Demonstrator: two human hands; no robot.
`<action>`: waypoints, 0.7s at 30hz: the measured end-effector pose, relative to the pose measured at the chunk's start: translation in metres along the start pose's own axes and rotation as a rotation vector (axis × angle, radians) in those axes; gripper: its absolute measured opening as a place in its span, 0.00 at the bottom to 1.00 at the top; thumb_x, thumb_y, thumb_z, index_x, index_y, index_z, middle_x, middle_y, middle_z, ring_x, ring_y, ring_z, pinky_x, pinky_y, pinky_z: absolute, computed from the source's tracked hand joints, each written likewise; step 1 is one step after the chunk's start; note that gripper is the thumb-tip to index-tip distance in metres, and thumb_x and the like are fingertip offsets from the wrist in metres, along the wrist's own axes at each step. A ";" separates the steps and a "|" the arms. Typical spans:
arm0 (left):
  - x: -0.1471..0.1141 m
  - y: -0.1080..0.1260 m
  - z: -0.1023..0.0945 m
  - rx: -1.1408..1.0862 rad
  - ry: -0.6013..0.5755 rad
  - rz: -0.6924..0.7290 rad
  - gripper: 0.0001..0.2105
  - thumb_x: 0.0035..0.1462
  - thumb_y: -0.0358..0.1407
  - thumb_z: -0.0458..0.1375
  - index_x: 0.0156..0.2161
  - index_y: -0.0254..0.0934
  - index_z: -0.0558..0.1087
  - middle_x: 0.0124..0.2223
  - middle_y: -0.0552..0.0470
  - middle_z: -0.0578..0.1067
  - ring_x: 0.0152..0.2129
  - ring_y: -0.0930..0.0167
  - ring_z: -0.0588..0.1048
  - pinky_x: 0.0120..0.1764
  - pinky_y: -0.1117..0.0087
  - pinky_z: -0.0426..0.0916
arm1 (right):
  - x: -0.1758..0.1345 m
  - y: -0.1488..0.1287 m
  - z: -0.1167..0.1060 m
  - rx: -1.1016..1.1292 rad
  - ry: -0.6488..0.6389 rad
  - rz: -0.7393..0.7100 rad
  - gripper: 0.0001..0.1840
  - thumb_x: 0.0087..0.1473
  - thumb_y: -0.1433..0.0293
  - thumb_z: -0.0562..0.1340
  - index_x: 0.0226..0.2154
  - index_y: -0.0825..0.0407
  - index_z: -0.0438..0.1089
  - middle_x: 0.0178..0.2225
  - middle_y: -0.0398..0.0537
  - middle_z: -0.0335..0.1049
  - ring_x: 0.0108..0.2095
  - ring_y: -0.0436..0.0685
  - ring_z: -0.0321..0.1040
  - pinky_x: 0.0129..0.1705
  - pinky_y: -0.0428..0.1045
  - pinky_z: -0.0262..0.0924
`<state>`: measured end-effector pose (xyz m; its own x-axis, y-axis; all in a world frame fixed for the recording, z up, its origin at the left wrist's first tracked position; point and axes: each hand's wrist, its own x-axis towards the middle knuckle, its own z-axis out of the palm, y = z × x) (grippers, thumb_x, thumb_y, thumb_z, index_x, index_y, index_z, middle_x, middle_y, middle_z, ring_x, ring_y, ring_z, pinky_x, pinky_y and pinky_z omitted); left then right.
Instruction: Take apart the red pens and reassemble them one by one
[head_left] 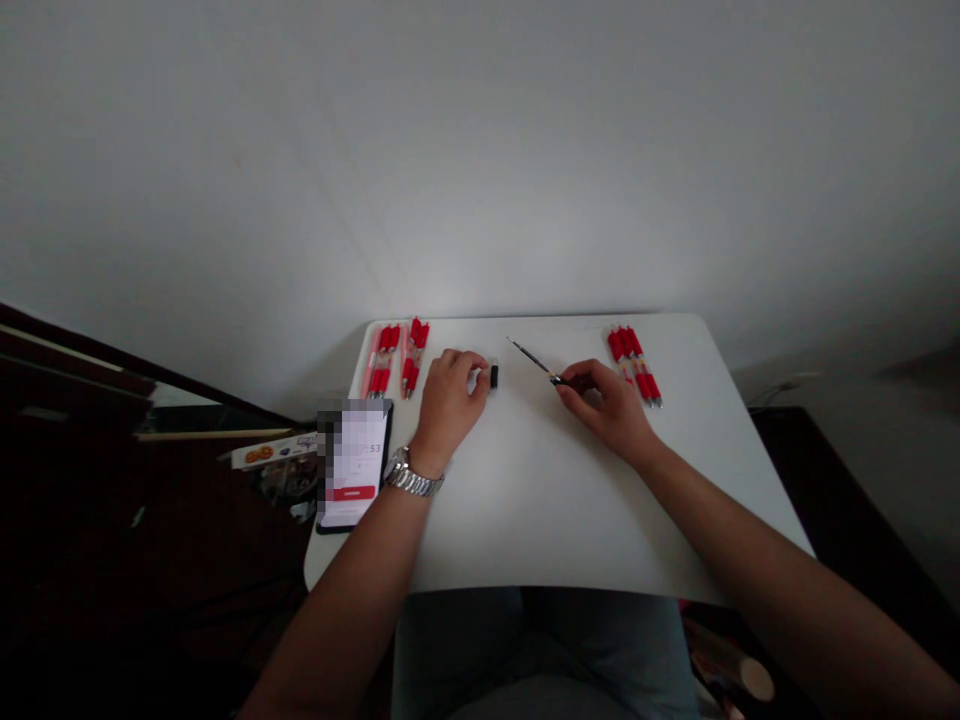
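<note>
My right hand [604, 405] pinches an opened pen by its rear part, mostly hidden in the fingers. A thin dark pen refill [532, 358] sticks out of it, its tip pointing away and to the left. My left hand [452, 400], with a metal watch [414, 477] at the wrist, has thumb and forefinger curled together against a short black pen grip section [494, 377] with a clear end. This section is apart from the refill. Both hands are low over the white table [517, 500].
Several red pens [384, 362] lie at the table's back left, in two groups. More red pens [636, 365] lie side by side at the right. A phone [356, 470] with a lit screen rests at the left edge. A grey wall [525, 180] stands behind the table.
</note>
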<state>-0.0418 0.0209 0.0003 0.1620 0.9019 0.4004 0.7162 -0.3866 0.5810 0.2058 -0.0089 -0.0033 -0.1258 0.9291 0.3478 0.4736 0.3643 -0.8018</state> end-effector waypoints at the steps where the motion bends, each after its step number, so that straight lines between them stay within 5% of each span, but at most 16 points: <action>1: 0.000 0.000 0.000 0.015 -0.004 0.007 0.06 0.61 0.30 0.57 0.41 0.39 0.75 0.42 0.46 0.74 0.41 0.62 0.72 0.47 0.59 0.67 | 0.000 0.000 0.000 0.001 -0.002 0.000 0.11 0.60 0.58 0.63 0.38 0.48 0.68 0.33 0.47 0.74 0.33 0.56 0.72 0.36 0.52 0.69; 21: -0.002 0.002 -0.002 0.146 -0.131 0.008 0.10 0.56 0.30 0.61 0.44 0.41 0.75 0.45 0.46 0.73 0.45 0.59 0.71 0.51 0.55 0.65 | 0.000 0.001 -0.001 0.012 -0.003 0.005 0.10 0.60 0.61 0.64 0.39 0.49 0.69 0.33 0.47 0.75 0.33 0.55 0.73 0.36 0.51 0.69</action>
<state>-0.0420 0.0183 0.0016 0.2483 0.9200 0.3032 0.8040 -0.3703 0.4652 0.2067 -0.0090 -0.0039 -0.1261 0.9310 0.3426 0.4642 0.3606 -0.8090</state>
